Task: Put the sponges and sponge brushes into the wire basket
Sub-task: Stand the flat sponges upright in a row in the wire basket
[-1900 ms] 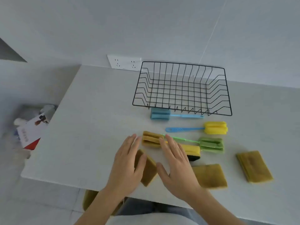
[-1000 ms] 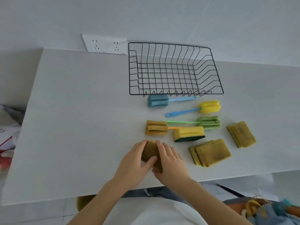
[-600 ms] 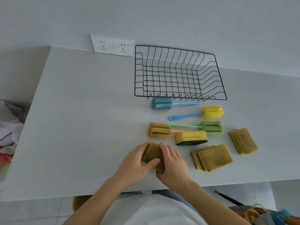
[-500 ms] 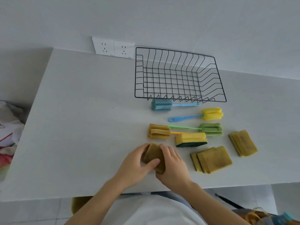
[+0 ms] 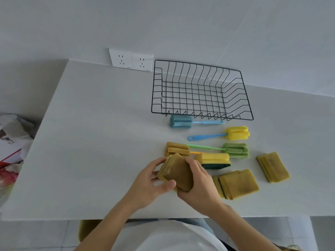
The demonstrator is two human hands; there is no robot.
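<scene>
Two hands meet at the near edge of the table: left hand and right hand both clasp one olive-brown sponge, fingers curled round its sides, left thumb pressed on its near corner; it looks tilted w/ the far end up, can't tell if the near end touches the top. Sponges counted: 4 flat olive-yellow ones, i.e. the held one, a pair overlapping just right of the right hand, and a single further right, all rectangular, thin, w/ a rough fibrous face and yellow edges. Plus 1 thick block sponge, smooth yellow foam on top, dark green scrub layer below. Sponge brushes: 4, lying approx. parallel btw the hands and the basket. One blue brush w/ ribbed blue foam head and thin plastic handle, just beside the basket's front rim; one yellow-headed brush on a blue handle; one green brush, green head and handle; one brush w/ a tan ribbed head and orange handle, part hidden behind the block. One wire basket, black, rectangular, open grid, at the far side near the wall, nothing in it. Two white wall sockets sit left of it. Table top is pale, matte, smooth.
</scene>
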